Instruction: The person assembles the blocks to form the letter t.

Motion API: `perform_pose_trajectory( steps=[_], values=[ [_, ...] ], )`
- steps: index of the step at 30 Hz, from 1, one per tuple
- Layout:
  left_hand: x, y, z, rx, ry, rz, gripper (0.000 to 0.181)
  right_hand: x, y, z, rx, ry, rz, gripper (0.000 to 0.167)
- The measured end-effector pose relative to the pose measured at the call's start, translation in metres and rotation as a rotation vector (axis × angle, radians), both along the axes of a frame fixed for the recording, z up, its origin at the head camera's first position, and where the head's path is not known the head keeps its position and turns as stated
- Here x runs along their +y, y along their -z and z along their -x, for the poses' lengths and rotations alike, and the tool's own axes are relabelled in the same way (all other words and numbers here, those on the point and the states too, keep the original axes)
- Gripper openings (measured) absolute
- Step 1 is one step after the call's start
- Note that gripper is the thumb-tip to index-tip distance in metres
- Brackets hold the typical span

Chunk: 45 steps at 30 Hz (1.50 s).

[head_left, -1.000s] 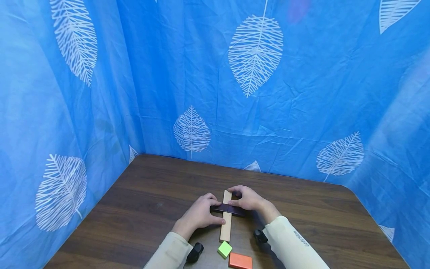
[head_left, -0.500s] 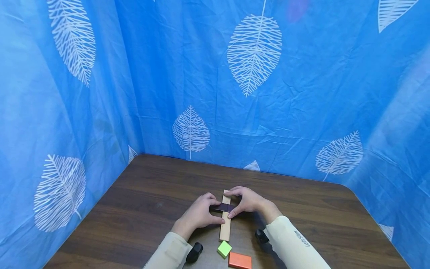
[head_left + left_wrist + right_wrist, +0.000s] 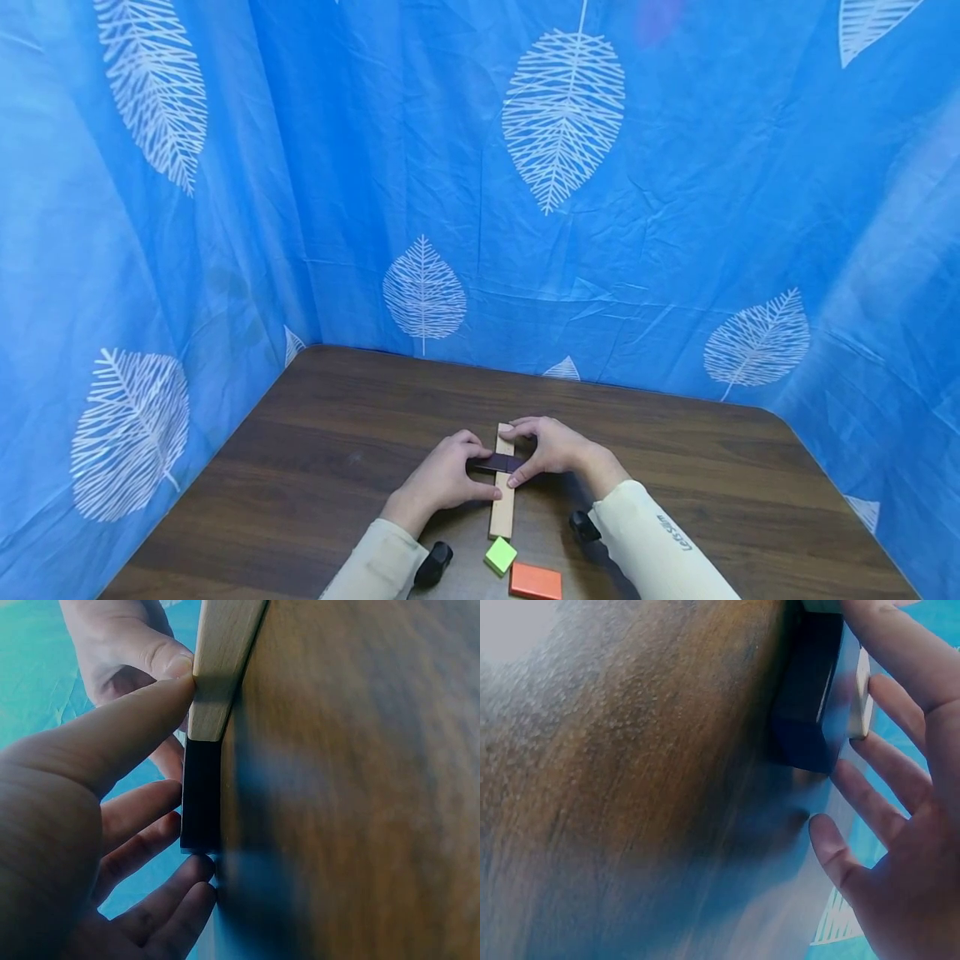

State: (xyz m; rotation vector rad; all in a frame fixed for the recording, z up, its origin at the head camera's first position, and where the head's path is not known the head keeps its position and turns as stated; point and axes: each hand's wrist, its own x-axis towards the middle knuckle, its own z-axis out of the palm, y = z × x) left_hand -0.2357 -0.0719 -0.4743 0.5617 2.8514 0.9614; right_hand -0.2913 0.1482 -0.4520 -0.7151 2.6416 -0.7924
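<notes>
On the brown table, pale wooden blocks [image 3: 502, 518] lie in a line pointing away from me, crossed by dark blocks [image 3: 495, 462] to form a flat cross. My left hand [image 3: 438, 477] reaches in from the left; its thumb touches the near pale block, and its fingertips lie at the dark block's left part. From the right, my right hand [image 3: 561, 447] spans the other dark arm, thumb at the near pale block and index finger at the far one. In the right wrist view the dark block [image 3: 810, 697] lies beside loosely extended fingers. My right hand hides part of that arm.
Just below the line of blocks lies a small green block [image 3: 500, 557], cornerwise. An orange rectangular block [image 3: 536, 581] sits close to it at the bottom right. Blue curtains [image 3: 420, 150] with white leaf prints stand behind and beside the table [image 3: 360, 400].
My right thumb has moved from the dark block down to the near pale block, and the right index finger has shifted slightly left. The left hand and the blocks stay nearly in place.
</notes>
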Motion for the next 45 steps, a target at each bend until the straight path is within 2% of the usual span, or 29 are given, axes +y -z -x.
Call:
perform_pose_trajectory(
  steps=[11, 21, 29, 38, 45],
  values=[
    [0.0, -0.003, 0.001, 0.003, 0.001, 0.004, 0.062, 0.003, 0.001, 0.002, 0.003, -0.024, -0.017, 0.077],
    [0.001, -0.004, 0.002, -0.004, 0.009, 0.002, 0.062, 0.009, 0.007, 0.003, -0.017, -0.072, 0.047, 0.078],
    [0.001, -0.003, 0.002, -0.01, 0.006, 0.015, 0.062, 0.01, 0.008, 0.001, -0.051, -0.065, 0.065, 0.08],
    [-0.001, 0.0, 0.0, -0.015, -0.005, 0.004, 0.063, 0.008, 0.013, -0.001, -0.018, -0.067, 0.025, 0.081],
    [0.0, -0.001, 0.0, -0.013, 0.0, -0.011, 0.063, 0.011, 0.011, -0.003, 0.036, -0.05, -0.032, 0.082]
  ],
)
